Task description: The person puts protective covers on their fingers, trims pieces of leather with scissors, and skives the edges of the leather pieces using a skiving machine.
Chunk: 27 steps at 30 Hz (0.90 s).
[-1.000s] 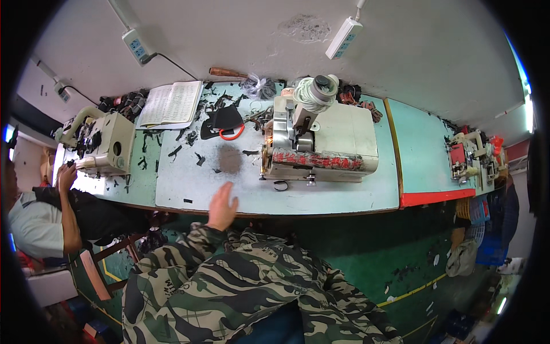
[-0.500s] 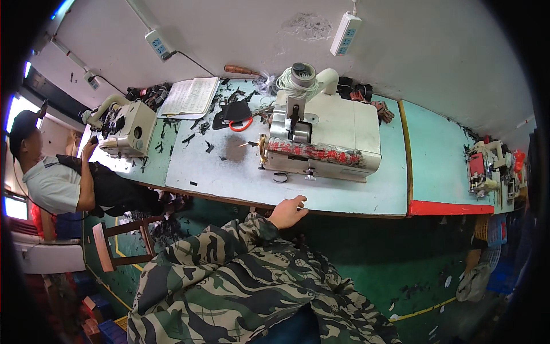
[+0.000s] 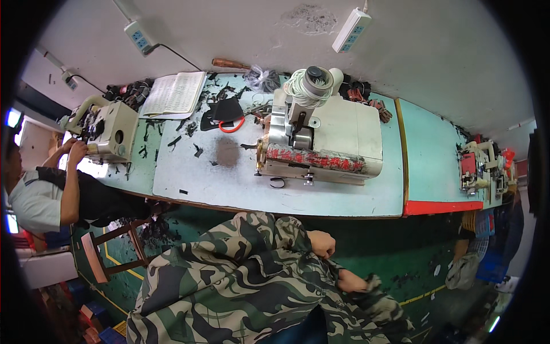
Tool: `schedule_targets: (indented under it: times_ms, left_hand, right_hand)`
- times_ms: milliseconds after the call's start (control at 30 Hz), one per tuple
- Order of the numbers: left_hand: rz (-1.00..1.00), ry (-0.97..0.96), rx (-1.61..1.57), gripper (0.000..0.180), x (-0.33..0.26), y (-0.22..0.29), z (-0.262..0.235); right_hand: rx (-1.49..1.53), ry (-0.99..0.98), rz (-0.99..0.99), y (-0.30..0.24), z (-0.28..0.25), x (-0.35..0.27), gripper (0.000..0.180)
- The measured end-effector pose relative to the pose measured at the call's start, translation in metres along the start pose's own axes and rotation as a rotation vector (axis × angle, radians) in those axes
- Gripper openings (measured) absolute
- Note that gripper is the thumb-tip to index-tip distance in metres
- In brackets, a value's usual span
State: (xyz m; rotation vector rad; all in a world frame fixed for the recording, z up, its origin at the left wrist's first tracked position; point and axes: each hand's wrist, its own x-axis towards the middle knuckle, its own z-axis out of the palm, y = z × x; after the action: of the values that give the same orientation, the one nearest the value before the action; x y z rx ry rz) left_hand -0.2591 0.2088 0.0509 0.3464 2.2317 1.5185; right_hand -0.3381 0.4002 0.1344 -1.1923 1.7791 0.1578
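My left hand (image 3: 322, 243) is out past the camouflage sleeve (image 3: 252, 241), over the floor just in front of the table. Its fingers are curled in, and whatever they may hold is hidden. Lower and to the right, my right hand (image 3: 350, 281) lies close against the front of my camouflage jacket; the jacket hides its fingers. Neither hand touches the table. Beyond them on the tabletop stands a cream-coloured machine (image 3: 338, 129) with a pale cord coil (image 3: 309, 87) on its post. A small black loop (image 3: 277, 183) lies before it.
Orange-handled scissors (image 3: 232, 125), a black fabric piece (image 3: 225, 110), an open notebook (image 3: 175, 94) and dark scraps lie left of the machine. A co-worker (image 3: 43, 195) works at another machine (image 3: 109, 132). A wooden stool (image 3: 117, 246) stands on the left, and more equipment (image 3: 478, 166) at far right.
My left hand has drawn back from the table edge, to the right and down, and its fingers have curled in. My right hand has come into view. The co-worker's hands are now together at the machine.
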Motion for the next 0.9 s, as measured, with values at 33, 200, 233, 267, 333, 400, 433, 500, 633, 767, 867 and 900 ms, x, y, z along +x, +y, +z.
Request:
schedule_targets:
  times_ms: [33, 200, 233, 267, 333, 400, 433, 500, 633, 767, 867, 900]
  left_hand:
    - [-0.039, -0.080, -0.050, 0.025, -0.002, -0.001, -0.003]
    - [-0.150, -0.001, 0.102, 0.019, -0.027, -0.012, -0.016]
    - [-0.129, -0.026, 0.099, 0.019, -0.026, -0.008, -0.018]
    - [-0.115, 0.162, -0.299, 0.020, -0.032, -0.004, -0.029]
    - [-0.140, 0.343, -0.975, 0.023, -0.059, 0.004, -0.056]
    - [-0.214, 0.385, -1.088, 0.026, -0.085, 0.000, -0.069]
    - [-0.223, 0.385, -1.093, 0.026, -0.095, -0.005, -0.070]
    - [-0.331, 0.524, -0.988, 0.026, -0.110, -0.017, -0.072]
    - [-0.456, 0.773, -1.080, 0.022, -0.145, -0.035, -0.066]
    - [-0.572, 0.945, -1.004, 0.018, -0.173, -0.039, -0.068]
    - [-0.565, 0.946, -0.990, 0.019, -0.186, -0.041, -0.067]
    - [-0.567, 0.944, -0.983, 0.019, -0.187, -0.043, -0.066]
  right_hand:
    - [0.332, -0.076, -0.083, 0.006, -0.014, -0.010, 0.016]
    - [0.919, 0.571, -0.043, -0.023, -0.108, -0.010, 0.008]
    - [0.871, 0.582, -0.030, -0.027, -0.107, 0.001, 0.007]
    - [0.822, 0.580, -0.039, -0.034, -0.101, 0.026, 0.007]
    - [0.774, 0.501, -0.132, -0.065, -0.095, 0.064, 0.008]
    - [0.478, 0.594, -0.214, -0.085, -0.085, 0.099, 0.013]
    - [0.538, 0.589, -0.247, -0.094, -0.081, 0.115, 0.016]
    - [0.624, 0.599, -0.265, -0.100, -0.061, 0.145, 0.018]
    - [0.846, 0.551, -0.307, -0.116, -0.060, 0.177, 0.026]
    - [1.067, 0.839, -0.006, -0.092, -0.066, 0.205, 0.043]
    - [1.413, 0.181, 0.023, -0.087, -0.086, 0.228, 0.040]
    - [1.461, 0.257, 0.051, -0.083, -0.076, 0.243, 0.029]
